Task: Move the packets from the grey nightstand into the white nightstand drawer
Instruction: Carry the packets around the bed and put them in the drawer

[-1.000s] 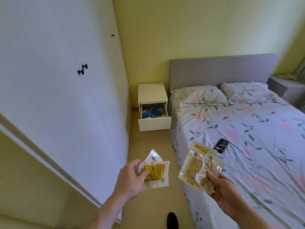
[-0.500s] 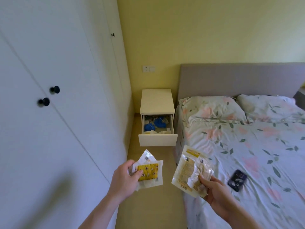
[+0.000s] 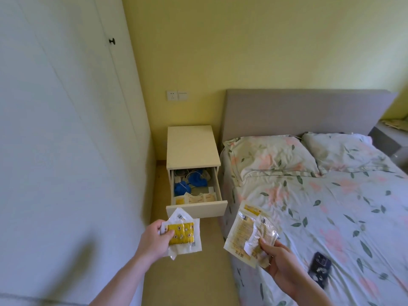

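My left hand [image 3: 154, 240] grips clear packets with a yellow patterned pad [image 3: 184, 234] inside. My right hand [image 3: 279, 259] grips a bundle of yellowish packets [image 3: 245, 230] just over the bed's left edge. Ahead stands the white nightstand [image 3: 192, 146] with its drawer [image 3: 196, 209] pulled out. Inside lie blue items, white cords and several similar packets along the front. Both hands are a short way in front of the drawer, below its front panel in the view. The grey nightstand [image 3: 385, 138] shows at the far right, beyond the bed.
A bed [image 3: 320, 206] with floral bedding and a grey headboard fills the right side. A dark phone-like object [image 3: 319, 267] lies on it near my right hand. White wardrobe doors [image 3: 66, 129] line the left, leaving a narrow floor strip [image 3: 187, 272] toward the nightstand.
The view has moved closer to the white nightstand, and its open drawer now looms larger. Both hands still hold their packets in the same grip.
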A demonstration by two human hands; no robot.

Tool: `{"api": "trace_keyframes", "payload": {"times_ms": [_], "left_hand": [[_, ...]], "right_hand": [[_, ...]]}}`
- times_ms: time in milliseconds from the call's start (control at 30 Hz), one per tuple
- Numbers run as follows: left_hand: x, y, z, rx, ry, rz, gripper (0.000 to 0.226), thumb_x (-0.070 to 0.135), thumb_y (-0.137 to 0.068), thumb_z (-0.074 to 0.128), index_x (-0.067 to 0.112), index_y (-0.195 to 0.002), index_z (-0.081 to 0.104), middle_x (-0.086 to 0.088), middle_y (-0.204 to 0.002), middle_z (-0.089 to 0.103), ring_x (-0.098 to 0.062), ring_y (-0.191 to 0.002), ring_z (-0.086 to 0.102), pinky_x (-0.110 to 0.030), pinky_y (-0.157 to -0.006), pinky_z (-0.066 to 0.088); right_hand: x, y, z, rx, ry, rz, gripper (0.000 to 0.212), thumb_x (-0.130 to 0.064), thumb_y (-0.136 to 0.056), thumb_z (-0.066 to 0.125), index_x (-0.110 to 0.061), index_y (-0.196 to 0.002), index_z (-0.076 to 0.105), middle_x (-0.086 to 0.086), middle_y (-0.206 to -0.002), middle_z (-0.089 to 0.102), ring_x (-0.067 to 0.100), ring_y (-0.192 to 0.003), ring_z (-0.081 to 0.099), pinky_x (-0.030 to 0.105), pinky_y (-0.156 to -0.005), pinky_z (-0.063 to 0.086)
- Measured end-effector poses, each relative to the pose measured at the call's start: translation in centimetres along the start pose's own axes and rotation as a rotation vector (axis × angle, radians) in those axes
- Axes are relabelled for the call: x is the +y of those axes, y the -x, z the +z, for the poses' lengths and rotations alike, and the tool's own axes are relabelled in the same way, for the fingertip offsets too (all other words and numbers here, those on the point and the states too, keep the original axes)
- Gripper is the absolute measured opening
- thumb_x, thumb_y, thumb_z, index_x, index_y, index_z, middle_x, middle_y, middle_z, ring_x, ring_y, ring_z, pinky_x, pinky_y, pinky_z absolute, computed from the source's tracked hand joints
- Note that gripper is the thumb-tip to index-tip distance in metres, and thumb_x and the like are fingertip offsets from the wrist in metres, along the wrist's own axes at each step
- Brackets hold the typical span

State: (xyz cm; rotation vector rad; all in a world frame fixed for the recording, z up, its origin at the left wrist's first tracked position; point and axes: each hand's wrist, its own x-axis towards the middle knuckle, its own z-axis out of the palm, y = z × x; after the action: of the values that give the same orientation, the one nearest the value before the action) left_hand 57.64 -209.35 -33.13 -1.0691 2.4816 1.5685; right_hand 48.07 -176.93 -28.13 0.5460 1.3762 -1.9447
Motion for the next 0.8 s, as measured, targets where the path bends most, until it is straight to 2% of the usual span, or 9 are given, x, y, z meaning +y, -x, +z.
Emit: {"api": "trace_keyframes", "payload": {"times_ms": [100, 167, 233, 300, 367, 500, 633, 800], "left_hand": [[0.4, -5.2, -0.2, -0.014, 0.007, -0.068, 0.014, 0.026, -0.099, 0.065, 0.021, -0.111, 0.06, 0.0, -0.105, 0.067, -0.014, -0.093, 0.065, -0.027, -0.068, 0.054], [0.7, -8.3, 0.1, -0.023, 0.007, -0.108, 0.019, 0.028, -0.099, 0.063, 0.021, -0.116, 0.058, 0.0, -0.107, 0.066, -0.015, -0.095, 0.065, -0.031, -0.071, 0.057], [0.8, -11.6, 0.5, -0.04, -0.013, -0.135, 0.021, 0.031, -0.1, 0.06, 0.021, -0.118, 0.058, 0.001, -0.107, 0.067, -0.017, -0.096, 0.066, -0.037, -0.079, 0.06], [1.3, -14.9, 0.9, -0.048, -0.009, -0.171, 0.022, 0.034, -0.101, 0.057, 0.02, -0.119, 0.059, 0.001, -0.108, 0.068, -0.017, -0.097, 0.067, -0.038, -0.082, 0.061], [1.7, -18.1, 1.6, -0.046, 0.005, -0.21, 0.024, 0.035, -0.102, 0.055, 0.02, -0.119, 0.062, 0.002, -0.106, 0.069, -0.016, -0.095, 0.068, -0.037, -0.081, 0.06], [3.0, -23.7, 2.8, -0.025, 0.095, -0.32, 0.025, 0.036, -0.104, 0.05, 0.02, -0.117, 0.065, -0.001, -0.103, 0.071, -0.02, -0.091, 0.071, -0.036, -0.072, 0.062], [3.6, -30.3, 4.2, 0.005, 0.138, -0.441, 0.026, 0.038, -0.107, 0.046, 0.021, -0.116, 0.063, -0.002, -0.102, 0.072, -0.023, -0.092, 0.072, -0.046, -0.083, 0.063], [3.3, -38.0, 6.0, 0.056, 0.217, -0.546, 0.028, 0.039, -0.107, 0.046, 0.023, -0.122, 0.063, 0.001, -0.108, 0.072, -0.022, -0.096, 0.071, -0.044, -0.086, 0.062]], "right_hand": [[-1.2, -3.0, 1.5, 0.047, 0.008, -0.001, 0.027, -0.002, -0.101, 0.055, -0.001, -0.127, 0.063, 0.02, -0.112, 0.076, 0.028, -0.084, 0.078, 0.032, -0.057, 0.062], [-2.0, -4.9, 2.1, 0.062, 0.002, 0.001, 0.026, -0.003, -0.101, 0.056, -0.002, -0.126, 0.064, 0.019, -0.114, 0.076, 0.029, -0.089, 0.078, 0.035, -0.061, 0.063], [-3.0, -7.1, 2.5, 0.076, 0.003, 0.013, 0.026, -0.004, -0.101, 0.055, -0.004, -0.126, 0.064, 0.019, -0.116, 0.075, 0.033, -0.099, 0.076, 0.042, -0.076, 0.064], [-4.2, -9.9, 2.7, 0.112, 0.03, 0.026, 0.027, -0.004, -0.101, 0.056, -0.005, -0.127, 0.065, 0.018, -0.118, 0.075, 0.037, -0.108, 0.072, 0.051, -0.095, 0.057], [-5.7, -12.9, 3.1, 0.135, 0.069, 0.048, 0.027, -0.004, -0.1, 0.057, -0.005, -0.125, 0.066, 0.018, -0.116, 0.075, 0.038, -0.11, 0.071, 0.054, -0.102, 0.051], [-8.7, -19.6, 4.7, 0.154, 0.141, 0.094, 0.025, -0.001, -0.099, 0.058, -0.002, -0.123, 0.066, 0.021, -0.113, 0.075, 0.04, -0.111, 0.069, 0.052, -0.094, 0.056], [-12.6, -28.0, 6.7, 0.117, 0.231, 0.164, 0.028, -0.003, -0.099, 0.059, -0.002, -0.126, 0.065, 0.02, -0.113, 0.076, 0.036, -0.104, 0.073, 0.041, -0.073, 0.063], [-16.2, -37.7, 8.6, 0.093, 0.361, 0.246, 0.023, 0.0, -0.098, 0.061, -0.002, -0.121, 0.066, 0.019, -0.105, 0.078, 0.031, -0.088, 0.078, 0.039, -0.065, 0.063]]}}
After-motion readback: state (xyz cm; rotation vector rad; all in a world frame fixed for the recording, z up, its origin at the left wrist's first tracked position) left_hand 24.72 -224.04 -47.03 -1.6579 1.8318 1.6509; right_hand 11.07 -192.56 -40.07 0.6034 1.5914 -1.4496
